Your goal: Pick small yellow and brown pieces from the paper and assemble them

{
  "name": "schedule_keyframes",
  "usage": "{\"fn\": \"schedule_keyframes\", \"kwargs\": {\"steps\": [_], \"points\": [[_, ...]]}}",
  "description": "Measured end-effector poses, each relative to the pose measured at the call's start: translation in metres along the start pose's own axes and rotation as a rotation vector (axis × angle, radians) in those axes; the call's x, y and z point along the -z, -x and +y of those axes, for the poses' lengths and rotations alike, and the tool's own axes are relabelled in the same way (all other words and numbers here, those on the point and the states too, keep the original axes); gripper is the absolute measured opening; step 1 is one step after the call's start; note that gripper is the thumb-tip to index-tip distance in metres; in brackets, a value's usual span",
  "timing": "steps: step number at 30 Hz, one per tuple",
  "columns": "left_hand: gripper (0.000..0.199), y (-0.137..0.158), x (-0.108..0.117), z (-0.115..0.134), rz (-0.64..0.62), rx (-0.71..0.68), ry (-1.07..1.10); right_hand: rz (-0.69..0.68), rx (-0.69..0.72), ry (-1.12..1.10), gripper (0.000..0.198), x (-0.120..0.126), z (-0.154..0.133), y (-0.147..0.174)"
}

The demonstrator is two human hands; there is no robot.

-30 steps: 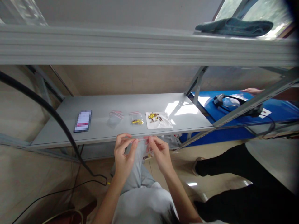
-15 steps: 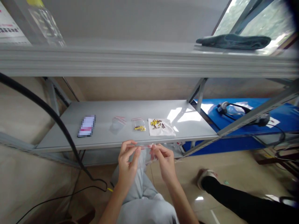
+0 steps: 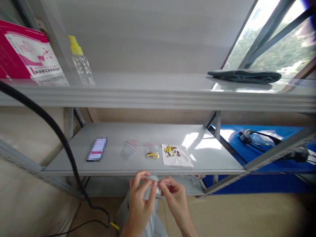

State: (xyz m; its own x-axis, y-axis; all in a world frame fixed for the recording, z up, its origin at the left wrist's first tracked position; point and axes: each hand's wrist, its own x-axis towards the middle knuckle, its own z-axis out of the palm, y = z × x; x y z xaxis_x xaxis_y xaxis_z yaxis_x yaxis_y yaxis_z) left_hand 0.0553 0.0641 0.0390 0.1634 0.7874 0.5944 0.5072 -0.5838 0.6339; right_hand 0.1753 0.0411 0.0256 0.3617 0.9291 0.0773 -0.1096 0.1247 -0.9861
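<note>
Grip, left hand (image 3: 141,200): fingers pinched narrow on the left part of a small clear bag (image 3: 153,187), thumb and forefinger closed on its upper edge.
Grip, right hand (image 3: 175,197): fingertips pinched on the same bag from the right, so both hands hold it between them.
Where the bag is: in the air just below the front edge of the lower shelf (image 3: 212,158), over the person's lap, touching nothing but the fingers.
Bag's axis and facing: its top edge seems to run left to right between the two hands, with the body hanging down; which face is toward the camera I cannot tell, as the plastic is clear and partly hidden by fingers. Its contents cannot be made out.
Done so far, judged: one bag with yellow beads (image 3: 151,150) lies filled on the shelf, with the held bag pinched along its top.
Left, judged: an empty bag (image 3: 128,148) lies flat beside it, and loose yellow and dark pieces (image 3: 172,150) sit on a white sheet (image 3: 178,158) to the right, so sorting looks partly done.
Around: a blurred card (image 3: 97,149) lies at the shelf's left; a spray bottle (image 3: 80,62), a pink box (image 3: 26,52) and a folded dark cloth (image 3: 244,76) rest on the upper shelf (image 3: 158,90).
</note>
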Motion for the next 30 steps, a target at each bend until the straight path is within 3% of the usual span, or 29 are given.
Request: {"fn": "schedule_keyframes", "kwargs": {"steps": [14,21,30], "points": [[0.017,-0.005,-0.003,-0.008,0.111,-0.099,-0.006,-0.089,-0.016,-0.058,0.027,0.005,0.003,-0.005],[0.009,-0.007,0.003,-0.004,0.067,-0.064,0.046,-0.069,-0.010,-0.013,0.029,0.010,0.005,-0.004],[0.016,-0.001,0.005,-0.001,0.021,-0.032,0.060,-0.108,-0.018,0.060,0.031,0.012,0.007,-0.003]]}}
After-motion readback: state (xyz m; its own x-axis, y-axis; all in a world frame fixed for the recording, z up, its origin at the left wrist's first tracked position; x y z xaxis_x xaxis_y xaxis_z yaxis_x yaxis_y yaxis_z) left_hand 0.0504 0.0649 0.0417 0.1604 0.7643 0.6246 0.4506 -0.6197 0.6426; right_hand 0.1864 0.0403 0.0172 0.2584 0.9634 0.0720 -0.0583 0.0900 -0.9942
